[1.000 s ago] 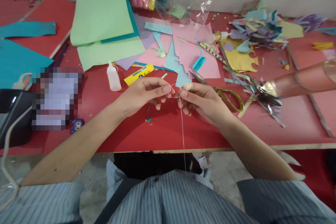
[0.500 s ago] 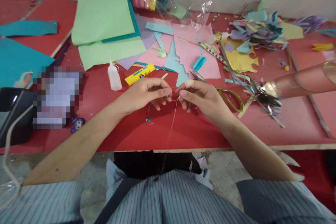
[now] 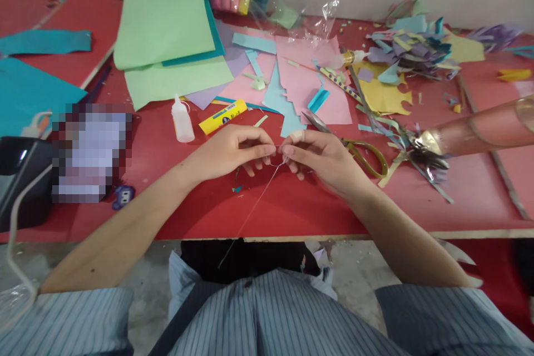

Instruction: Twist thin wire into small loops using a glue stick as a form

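A thin pale thread (image 3: 259, 202) is pinched between my two hands over the red table. My left hand (image 3: 233, 150) closes thumb and forefinger on one part of it. My right hand (image 3: 319, 156), with a pale wrap on one finger, pinches it a little to the right. A small loop of thread spans the gap between the fingertips. From the right fingertips the loose end slants down past the table's front edge. Scissors with olive-yellow handles (image 3: 367, 160) lie just behind my right hand, partly covered by it. A yellow glue stick (image 3: 223, 116) rests beyond my left hand.
A white squeeze bottle (image 3: 182, 119) stands left of the glue stick. Farther left are a phone (image 3: 89, 156) and a black device (image 3: 25, 183). Coloured paper sheets (image 3: 167, 22) and a heap of paper strips (image 3: 413, 47) lie behind. A pinkish cylinder (image 3: 488, 122) juts in from the right.
My fingertips have come slightly closer together, and the thread loop is narrower. The loose thread end has swung to the left, toward the lap.
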{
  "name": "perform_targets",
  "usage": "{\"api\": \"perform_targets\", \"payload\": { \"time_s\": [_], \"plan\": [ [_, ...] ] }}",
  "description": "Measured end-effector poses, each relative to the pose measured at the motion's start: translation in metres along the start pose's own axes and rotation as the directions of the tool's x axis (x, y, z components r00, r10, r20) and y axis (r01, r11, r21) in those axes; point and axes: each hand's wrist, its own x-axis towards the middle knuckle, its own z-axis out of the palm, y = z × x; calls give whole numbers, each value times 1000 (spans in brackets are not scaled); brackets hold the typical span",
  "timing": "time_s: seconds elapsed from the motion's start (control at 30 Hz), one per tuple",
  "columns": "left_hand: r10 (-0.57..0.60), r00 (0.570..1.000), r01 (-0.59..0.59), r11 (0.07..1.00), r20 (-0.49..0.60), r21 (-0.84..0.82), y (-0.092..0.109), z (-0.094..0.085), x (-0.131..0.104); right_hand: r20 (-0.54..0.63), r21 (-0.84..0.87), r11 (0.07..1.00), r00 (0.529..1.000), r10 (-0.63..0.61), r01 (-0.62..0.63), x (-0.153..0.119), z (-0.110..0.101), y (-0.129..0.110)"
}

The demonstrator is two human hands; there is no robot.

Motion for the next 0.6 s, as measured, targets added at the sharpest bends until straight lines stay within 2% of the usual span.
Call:
{"api": "perform_targets", "payload": {
  "time_s": [0.2, 0.37, 0.6],
  "plan": [
    [-12, 996, 13, 1000, -85, 5, 0, 2, 1, -17, -20, 1000, 1000, 3, -3, 1, 0, 1],
    [-73, 990, 57, 990, -121, -133, 0, 3, 1, -47, -20, 1000, 999, -21, 20, 2, 0, 4],
    [-203, 976, 170, 932, -75, -320, -4, 3, 0, -115, -15, 998, 992, -54, 53, 2, -3, 11]
  ]
}}
